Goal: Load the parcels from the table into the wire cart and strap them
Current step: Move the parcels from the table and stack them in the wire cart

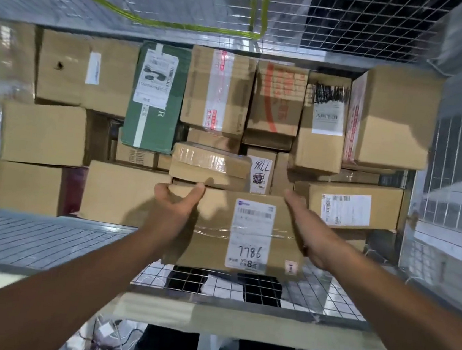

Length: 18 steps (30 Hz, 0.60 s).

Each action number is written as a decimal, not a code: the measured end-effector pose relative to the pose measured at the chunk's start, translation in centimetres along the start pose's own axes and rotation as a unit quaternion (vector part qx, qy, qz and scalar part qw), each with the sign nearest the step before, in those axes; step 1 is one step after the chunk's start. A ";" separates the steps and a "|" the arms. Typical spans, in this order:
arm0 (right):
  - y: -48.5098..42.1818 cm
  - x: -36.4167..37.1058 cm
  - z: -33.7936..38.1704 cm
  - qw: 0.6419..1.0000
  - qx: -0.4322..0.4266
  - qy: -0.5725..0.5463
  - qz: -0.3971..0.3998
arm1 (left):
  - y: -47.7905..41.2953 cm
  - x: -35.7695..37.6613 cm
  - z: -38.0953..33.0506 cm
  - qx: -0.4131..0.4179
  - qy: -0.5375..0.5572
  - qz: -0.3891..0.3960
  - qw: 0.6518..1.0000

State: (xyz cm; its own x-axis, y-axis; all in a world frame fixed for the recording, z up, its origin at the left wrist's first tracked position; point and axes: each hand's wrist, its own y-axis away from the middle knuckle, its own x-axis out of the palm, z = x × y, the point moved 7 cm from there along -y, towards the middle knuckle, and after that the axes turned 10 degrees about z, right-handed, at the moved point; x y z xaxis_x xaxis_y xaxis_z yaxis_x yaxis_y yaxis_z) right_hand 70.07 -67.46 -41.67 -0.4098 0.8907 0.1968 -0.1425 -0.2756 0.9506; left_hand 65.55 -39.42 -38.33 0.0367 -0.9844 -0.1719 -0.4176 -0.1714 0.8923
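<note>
Left hand (176, 200) fingers hidden under the flat cardboard parcel (212, 230), only the thumb shows, clamped over its top left corner; right thumb out of sight, wire cart (356, 25) walls blurred. Both forearms reach straight out, right hand (305, 229) edge-on, fingers straight and together, pressed along the parcel's right side, so it hangs between the hands over the cart's near rim. Brown board, clear tape band, white label scrawled 7786; just past the fingertips lie stacked cartons (374, 116), a taped carton (211, 164) nearest the left thumb, a green box (155, 120) beyond it.
</note>
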 end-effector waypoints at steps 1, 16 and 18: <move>-0.7 0.3 0.3 1.000 -0.002 -0.005 -0.011 | -0.8 -0.2 0.1 -0.001 -0.001 -0.006 1.000; -2.4 -6.5 5.9 0.964 -0.111 -0.027 -0.241 | -7.2 2.6 -7.2 0.150 -0.055 -0.095 0.983; -2.4 -6.0 5.5 0.967 -0.121 -0.007 -0.224 | -6.8 2.3 -6.8 0.166 -0.068 -0.099 0.979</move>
State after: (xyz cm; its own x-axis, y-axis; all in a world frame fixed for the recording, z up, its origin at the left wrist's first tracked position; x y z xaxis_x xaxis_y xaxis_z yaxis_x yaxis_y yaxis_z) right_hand 77.86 -70.19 -43.80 -0.2461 0.9445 -0.2174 -0.5106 0.0643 0.8574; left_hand 74.64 -40.75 -41.98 0.0357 -0.9150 -0.4019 -0.6878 -0.3142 0.6543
